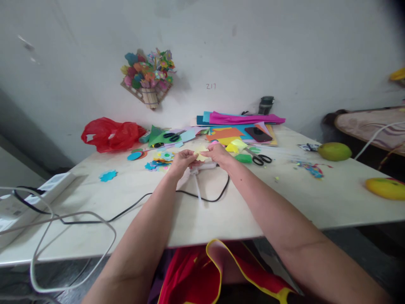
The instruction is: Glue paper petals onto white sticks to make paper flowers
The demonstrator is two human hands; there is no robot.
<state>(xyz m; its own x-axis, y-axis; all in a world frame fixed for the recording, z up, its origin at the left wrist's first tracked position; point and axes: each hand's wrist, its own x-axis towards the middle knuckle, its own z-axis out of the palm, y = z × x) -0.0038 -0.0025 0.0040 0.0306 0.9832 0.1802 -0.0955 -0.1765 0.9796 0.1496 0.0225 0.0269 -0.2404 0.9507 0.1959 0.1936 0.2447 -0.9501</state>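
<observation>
A pale yellow paper flower (200, 153) is held up over the middle of the table between both hands. Fingers of my left hand (183, 162) pinch its left edge, and my right hand (220, 153) pinches its right side. Just below lies a white glue gun (204, 167), partly hidden by the hands, with a clear glue stick (197, 185) pointing toward me. Left of my left hand sits a pile of coloured paper flowers (158, 164). Black-handled scissors (262, 159) and a green piece (243, 158) lie right of my right hand.
A black cord (136, 206) crosses the table to a white power strip (53, 185). Farther back are a red plastic bag (112, 135), a phone (257, 134) and coloured sheets (247, 118). A blue paper flower (108, 175) lies left; mangoes (334, 151) lie right.
</observation>
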